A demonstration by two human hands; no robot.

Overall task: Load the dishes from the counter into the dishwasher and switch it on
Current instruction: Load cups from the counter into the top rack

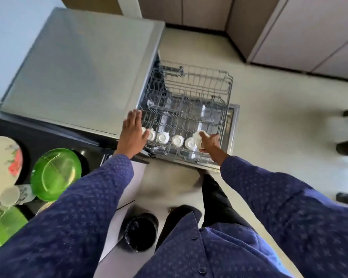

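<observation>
A small white cup (197, 137), upside down, is gripped in the right hand (209, 144) at the right end of a row of white cups (170, 139) along the near edge of the pulled-out dishwasher rack (189, 105); it looks light, hard, smooth and breakable, best held around its body and set down gently; the left hand (132, 131), fingers straight, rests flat on the rack's near left corner, over the leftmost cup; at the far left, on the dark counter (48, 133), wait a green plate (55, 173), a flowered plate (2, 167) and another cup (9, 195).
</observation>
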